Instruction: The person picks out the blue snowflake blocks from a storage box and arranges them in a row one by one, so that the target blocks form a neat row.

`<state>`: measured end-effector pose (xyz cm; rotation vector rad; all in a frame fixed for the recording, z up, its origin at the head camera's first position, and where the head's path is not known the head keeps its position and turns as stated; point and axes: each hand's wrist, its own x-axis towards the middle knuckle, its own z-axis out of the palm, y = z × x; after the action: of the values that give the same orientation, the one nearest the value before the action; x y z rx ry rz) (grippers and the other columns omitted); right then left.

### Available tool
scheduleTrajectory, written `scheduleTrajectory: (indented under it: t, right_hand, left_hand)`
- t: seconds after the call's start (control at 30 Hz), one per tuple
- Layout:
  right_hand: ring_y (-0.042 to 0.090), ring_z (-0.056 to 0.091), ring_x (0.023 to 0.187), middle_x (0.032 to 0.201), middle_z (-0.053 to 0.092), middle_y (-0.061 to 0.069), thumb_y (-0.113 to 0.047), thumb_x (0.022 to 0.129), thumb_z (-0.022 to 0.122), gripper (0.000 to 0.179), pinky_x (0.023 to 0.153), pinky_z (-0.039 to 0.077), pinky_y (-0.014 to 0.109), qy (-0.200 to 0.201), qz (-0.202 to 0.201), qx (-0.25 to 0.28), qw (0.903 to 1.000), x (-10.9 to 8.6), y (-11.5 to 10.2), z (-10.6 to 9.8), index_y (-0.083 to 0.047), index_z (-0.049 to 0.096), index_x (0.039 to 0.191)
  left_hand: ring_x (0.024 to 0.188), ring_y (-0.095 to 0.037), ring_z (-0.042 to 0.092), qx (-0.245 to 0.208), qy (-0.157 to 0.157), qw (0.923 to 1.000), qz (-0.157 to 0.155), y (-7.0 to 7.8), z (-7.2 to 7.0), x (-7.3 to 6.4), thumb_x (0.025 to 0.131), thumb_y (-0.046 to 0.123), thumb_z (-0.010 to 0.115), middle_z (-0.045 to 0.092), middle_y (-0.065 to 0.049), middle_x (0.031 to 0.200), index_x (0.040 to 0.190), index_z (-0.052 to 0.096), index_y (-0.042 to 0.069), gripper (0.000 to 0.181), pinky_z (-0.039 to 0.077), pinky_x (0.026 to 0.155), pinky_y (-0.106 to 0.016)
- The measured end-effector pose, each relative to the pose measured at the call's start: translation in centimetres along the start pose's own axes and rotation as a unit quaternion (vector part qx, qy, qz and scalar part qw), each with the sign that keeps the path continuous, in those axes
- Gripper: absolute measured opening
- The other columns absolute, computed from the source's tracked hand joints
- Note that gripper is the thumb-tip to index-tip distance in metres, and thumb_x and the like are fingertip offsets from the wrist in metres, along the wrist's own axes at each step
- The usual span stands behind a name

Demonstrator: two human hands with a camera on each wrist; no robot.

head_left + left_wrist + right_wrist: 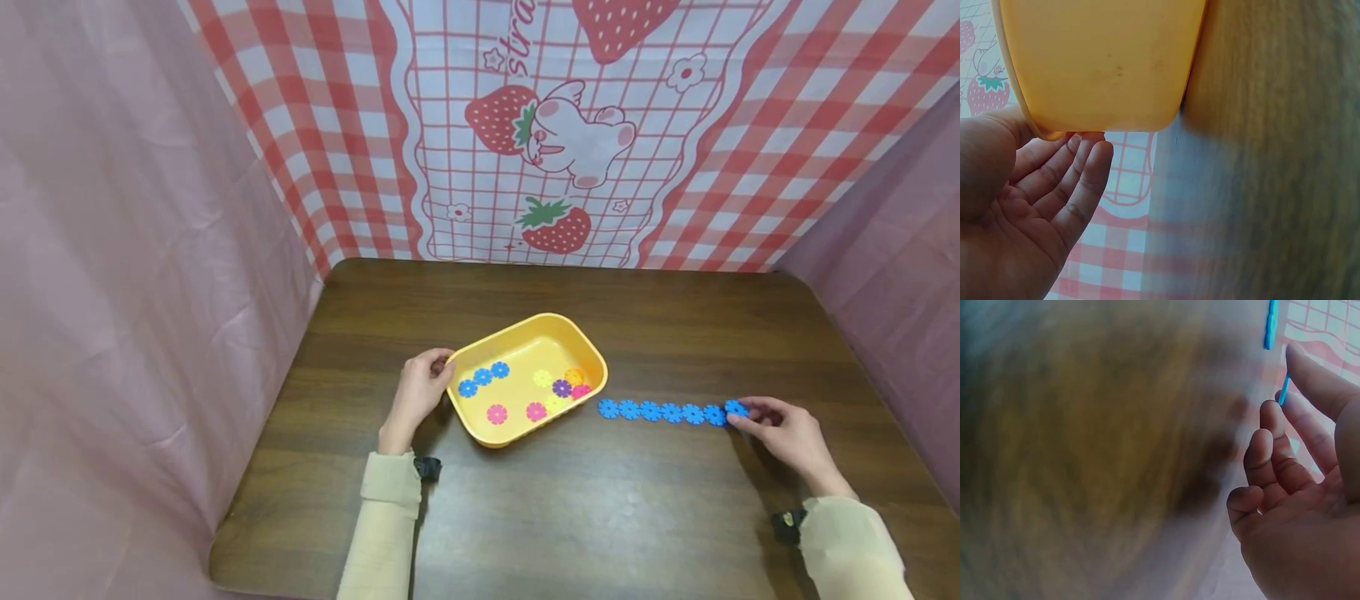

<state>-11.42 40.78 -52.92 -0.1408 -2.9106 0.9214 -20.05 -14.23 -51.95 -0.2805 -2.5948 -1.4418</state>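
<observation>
A yellow plastic basin (525,329) stands on the table, turned at a slant. At its left end my left hand (418,390) holds the rim, with the thumb at the edge and the fingers (1088,181) below it. Further right, a row of several blue snowflake discs (650,412) runs sideways on the table. My right hand (783,432) pinches one blue snowflake disc (1284,390) between thumb and fingers at the right end of that row. In the head view this disc overlaps the end of the row; whether they are joined I cannot tell.
Inside the basin lie three blue discs (483,377) in a line, plus pink (497,414), yellow, orange and purple (562,388) ones. The brown wooden table (600,517) ends at a checked strawberry cloth (555,167) behind and pink curtains (150,292) at the sides.
</observation>
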Motion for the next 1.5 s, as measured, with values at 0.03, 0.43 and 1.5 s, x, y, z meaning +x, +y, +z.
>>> scheduleTrajectory:
  t: [0.03, 0.43, 1.5]
  right_hand:
    - [0.005, 0.048, 0.069, 0.087, 0.065, 0.006, -0.033, 0.09, 0.076, 0.042, 0.058, 0.038, 0.021, -0.004, -0.001, -0.002, 1.0, 0.0, 0.1, 0.1, 0.001, 0.07, 0.113]
    - [0.007, 0.045, 0.068, 0.086, 0.062, 0.006, -0.032, 0.089, 0.076, 0.042, 0.056, 0.036, 0.023, -0.02, -0.004, -0.012, 0.9997, 0.1, 0.6, 0.4, 0.004, 0.069, 0.111]
    - [0.002, 0.051, 0.077, 0.09, 0.064, -0.008, -0.026, 0.09, 0.076, 0.044, 0.063, 0.041, 0.014, -0.012, -0.049, 0.053, 0.9973, 1.2, -2.9, -2.4, 0.002, 0.063, 0.122]
  left_hand:
    - [0.076, -0.021, 0.066, 0.0, 0.0, 1.0, -0.001, 0.0, 0.0, 0.0, 0.092, 0.006, 0.069, 0.071, -0.012, 0.086, 0.107, 0.072, -0.002, 0.018, 0.057, 0.071, -0.035]
    - [0.077, -0.022, 0.066, 0.005, -0.001, 1.0, 0.0, 0.0, -0.2, -0.1, 0.092, 0.006, 0.069, 0.071, -0.013, 0.088, 0.108, 0.072, -0.003, 0.018, 0.057, 0.071, -0.036]
    - [0.078, -0.021, 0.066, 0.008, -0.004, 1.0, 0.0, -0.2, 0.0, 0.0, 0.093, 0.007, 0.069, 0.071, -0.013, 0.09, 0.109, 0.072, -0.003, 0.019, 0.057, 0.071, -0.034]
